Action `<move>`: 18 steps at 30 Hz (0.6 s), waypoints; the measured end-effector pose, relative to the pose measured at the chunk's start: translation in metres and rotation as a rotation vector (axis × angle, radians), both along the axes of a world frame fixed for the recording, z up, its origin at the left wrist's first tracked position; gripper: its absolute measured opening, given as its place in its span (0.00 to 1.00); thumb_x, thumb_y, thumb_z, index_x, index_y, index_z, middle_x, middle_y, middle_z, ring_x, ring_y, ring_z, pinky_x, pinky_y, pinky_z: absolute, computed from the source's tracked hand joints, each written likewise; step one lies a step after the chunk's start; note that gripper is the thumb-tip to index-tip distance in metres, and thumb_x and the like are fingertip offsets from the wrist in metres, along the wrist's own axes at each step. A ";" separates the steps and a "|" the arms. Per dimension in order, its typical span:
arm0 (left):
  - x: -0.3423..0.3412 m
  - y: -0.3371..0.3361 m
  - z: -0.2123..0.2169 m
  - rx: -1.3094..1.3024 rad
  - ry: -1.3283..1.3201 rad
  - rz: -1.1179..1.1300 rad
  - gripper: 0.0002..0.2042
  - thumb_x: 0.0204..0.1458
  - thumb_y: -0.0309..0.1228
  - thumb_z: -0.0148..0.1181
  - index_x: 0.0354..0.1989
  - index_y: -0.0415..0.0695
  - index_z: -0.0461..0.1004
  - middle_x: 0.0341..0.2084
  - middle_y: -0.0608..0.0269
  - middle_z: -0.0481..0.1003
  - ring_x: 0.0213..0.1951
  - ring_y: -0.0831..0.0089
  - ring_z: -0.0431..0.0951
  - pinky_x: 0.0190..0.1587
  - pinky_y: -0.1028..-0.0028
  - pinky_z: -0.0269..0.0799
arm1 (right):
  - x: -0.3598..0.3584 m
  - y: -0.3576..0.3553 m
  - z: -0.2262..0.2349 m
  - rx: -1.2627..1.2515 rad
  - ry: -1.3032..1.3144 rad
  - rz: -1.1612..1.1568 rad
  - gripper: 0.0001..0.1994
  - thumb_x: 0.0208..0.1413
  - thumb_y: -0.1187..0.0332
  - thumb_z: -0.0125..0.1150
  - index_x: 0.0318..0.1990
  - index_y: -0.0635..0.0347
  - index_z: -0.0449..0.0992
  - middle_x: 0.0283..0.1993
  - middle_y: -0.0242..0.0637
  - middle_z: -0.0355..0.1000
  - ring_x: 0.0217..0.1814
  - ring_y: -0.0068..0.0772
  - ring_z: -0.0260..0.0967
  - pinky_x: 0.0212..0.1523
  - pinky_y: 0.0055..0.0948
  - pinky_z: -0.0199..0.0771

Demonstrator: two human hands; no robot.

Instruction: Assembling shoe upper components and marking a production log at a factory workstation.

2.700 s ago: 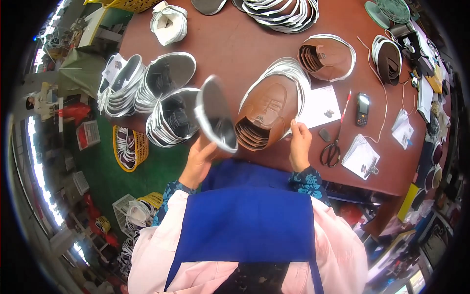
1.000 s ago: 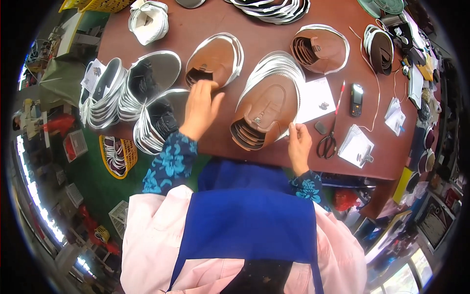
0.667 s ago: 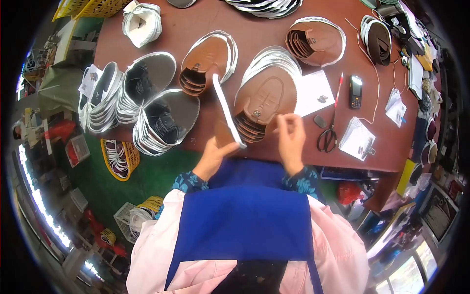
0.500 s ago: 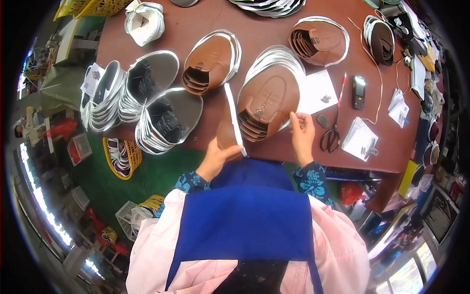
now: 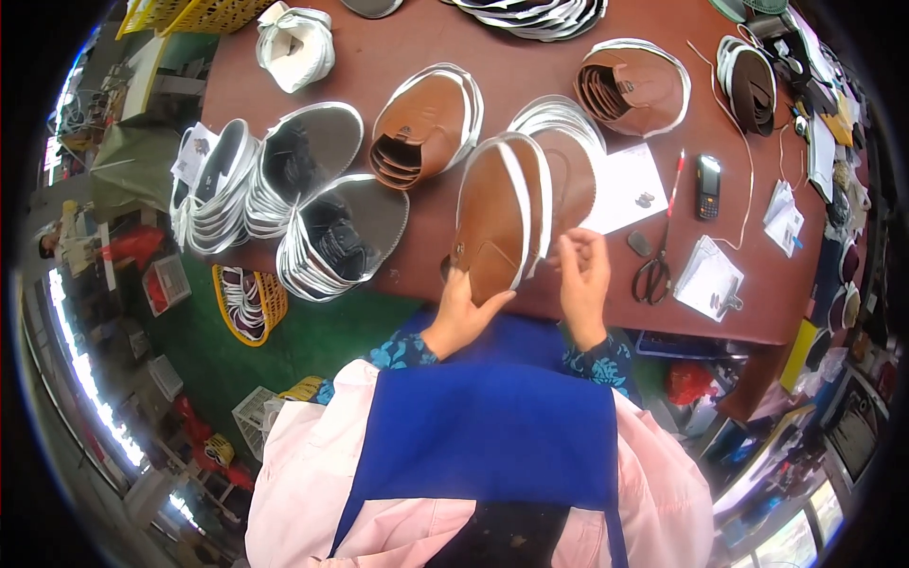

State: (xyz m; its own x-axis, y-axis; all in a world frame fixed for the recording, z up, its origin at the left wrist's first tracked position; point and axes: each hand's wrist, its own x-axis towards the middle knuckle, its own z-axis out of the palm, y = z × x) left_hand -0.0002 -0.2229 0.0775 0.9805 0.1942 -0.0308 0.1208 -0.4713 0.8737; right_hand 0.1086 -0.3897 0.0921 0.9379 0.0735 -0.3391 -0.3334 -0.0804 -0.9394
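Note:
My left hand (image 5: 464,317) grips brown leather shoe uppers (image 5: 490,227) by their near end, thumb on top. At least two white-edged pieces stand there, tilted up and a little fanned. Behind and partly hidden by them lies a stack of brown shoe uppers (image 5: 571,175) with white edging. My right hand (image 5: 585,284) is just right of the held pieces, fingers half bent and apart, with nothing visible in them. Farther left sits a tan-brown stack of uppers (image 5: 440,123).
Grey-black upper stacks (image 5: 365,213) stand at the left of the red-brown table (image 5: 426,293). More brown uppers (image 5: 653,90) lie at the far right. Scissors (image 5: 651,282), a red pen (image 5: 678,180), a handheld keypad device (image 5: 708,187) and clipped papers (image 5: 705,279) lie on the right.
The uppers in my left hand have swung from edge-on to showing their brown face, in front of the stack. My right hand has come away from the stack's edge.

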 end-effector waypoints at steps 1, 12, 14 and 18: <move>0.002 0.002 0.012 -0.082 -0.042 0.077 0.27 0.51 0.28 0.70 0.59 0.36 0.68 0.58 0.43 0.68 0.59 0.45 0.68 0.63 0.58 0.61 | 0.003 -0.001 -0.006 -0.035 0.006 -0.093 0.13 0.64 0.68 0.62 0.50 0.65 0.69 0.35 0.32 0.71 0.30 0.19 0.69 0.32 0.20 0.71; 0.095 0.168 -0.026 0.876 0.137 -0.117 0.15 0.53 0.34 0.65 0.42 0.39 0.67 0.38 0.49 0.72 0.43 0.49 0.72 0.44 0.55 0.69 | 0.026 -0.028 -0.045 -0.316 -0.081 -0.042 0.10 0.61 0.65 0.66 0.36 0.63 0.75 0.30 0.29 0.72 0.28 0.17 0.67 0.32 0.20 0.70; 0.106 0.160 -0.020 0.894 0.001 0.010 0.18 0.50 0.33 0.68 0.44 0.41 0.68 0.39 0.52 0.72 0.44 0.50 0.72 0.47 0.56 0.68 | 0.027 -0.030 -0.046 -0.255 0.053 -0.061 0.10 0.62 0.65 0.65 0.34 0.63 0.75 0.29 0.29 0.72 0.29 0.16 0.68 0.32 0.19 0.70; 0.100 0.105 0.005 0.727 -0.206 0.221 0.15 0.48 0.28 0.70 0.41 0.42 0.72 0.39 0.56 0.74 0.43 0.55 0.72 0.48 0.59 0.67 | 0.026 -0.036 -0.051 -0.196 0.037 -0.025 0.09 0.62 0.67 0.64 0.33 0.64 0.75 0.25 0.29 0.71 0.27 0.16 0.69 0.31 0.19 0.69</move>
State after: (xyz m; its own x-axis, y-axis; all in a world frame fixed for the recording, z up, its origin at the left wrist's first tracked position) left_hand 0.0999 -0.1181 0.0823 0.8889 0.2873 0.3569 0.1479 -0.9172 0.3700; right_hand 0.1342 -0.4260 0.0412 0.9252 -0.0205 -0.3790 -0.3716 -0.2515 -0.8937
